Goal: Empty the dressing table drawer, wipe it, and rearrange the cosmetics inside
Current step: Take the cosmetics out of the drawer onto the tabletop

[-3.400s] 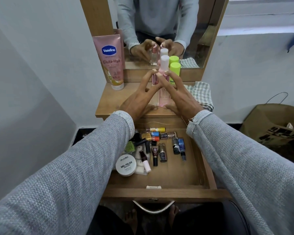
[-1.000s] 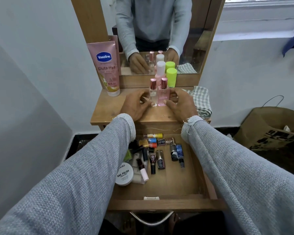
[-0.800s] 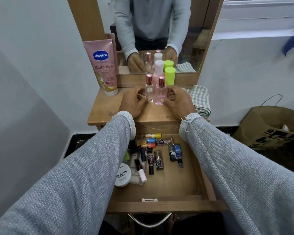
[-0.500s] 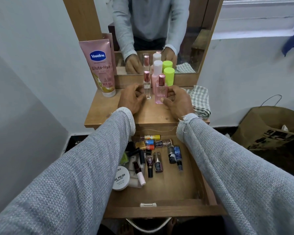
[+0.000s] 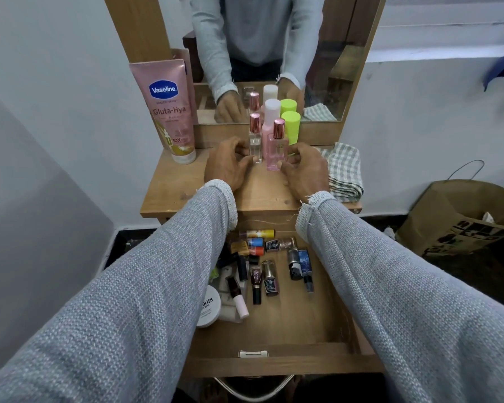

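Wood grain runs across the worktop (image 5: 186, 193) and the open drawer (image 5: 280, 365) below it. Your left hand (image 5: 226, 165) pinches a slim clear glass bottle (image 5: 255, 141) with a rose metallic cap; your right hand (image 5: 304, 173) curls round a pink bottle (image 5: 275, 149) beside it, both upright on the worktop. A pink tube (image 5: 170, 112) reads "Vaseline Gluta-Hya". In the drawer lie small varnish bottles and a round white tub (image 5: 208, 311) marked "POLISH". A checked cloth (image 5: 345, 173) sits folded at right.

brown paper bag (image 5: 460, 216) on floor, white walls (image 5: 56, 82)
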Demonstrator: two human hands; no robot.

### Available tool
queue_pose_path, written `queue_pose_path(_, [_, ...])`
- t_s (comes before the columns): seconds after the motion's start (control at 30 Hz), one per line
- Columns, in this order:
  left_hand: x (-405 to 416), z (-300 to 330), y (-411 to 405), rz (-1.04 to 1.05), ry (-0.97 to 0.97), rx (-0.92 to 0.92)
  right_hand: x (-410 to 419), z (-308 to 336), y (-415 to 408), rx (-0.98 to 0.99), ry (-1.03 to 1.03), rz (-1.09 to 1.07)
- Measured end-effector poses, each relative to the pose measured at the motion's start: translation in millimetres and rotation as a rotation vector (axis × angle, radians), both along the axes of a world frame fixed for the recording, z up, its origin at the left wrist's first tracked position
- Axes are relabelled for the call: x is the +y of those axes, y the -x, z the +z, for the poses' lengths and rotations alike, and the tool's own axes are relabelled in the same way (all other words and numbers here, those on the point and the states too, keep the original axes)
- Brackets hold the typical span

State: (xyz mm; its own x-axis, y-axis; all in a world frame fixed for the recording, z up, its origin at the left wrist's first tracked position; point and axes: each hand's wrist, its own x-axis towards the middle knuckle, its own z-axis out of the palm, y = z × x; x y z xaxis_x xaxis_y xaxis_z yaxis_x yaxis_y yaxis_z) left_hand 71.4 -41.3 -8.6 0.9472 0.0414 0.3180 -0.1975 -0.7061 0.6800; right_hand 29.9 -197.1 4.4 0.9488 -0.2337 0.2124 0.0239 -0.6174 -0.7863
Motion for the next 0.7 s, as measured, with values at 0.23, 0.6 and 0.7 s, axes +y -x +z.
queue_pose_path(0.23, [-3.3, -1.4, -0.6, 0.043, -0.018, 0.015, 5.0, 0.4, -1.2, 0.049, -0.012, -0.04])
queue_pose_path(0.6, [-5.6, 0.6, 3.4, 0.072, -0.036, 0.025, 6.8, -1.0, -2.6, 0.047, 0.031, -0.082])
queue_pose_path(0.7, [-5.8, 0.6, 5.2, 0.061, -0.03, 0.028, 6.0, -1.6, -1.5, 0.032, 0.033, -0.07])
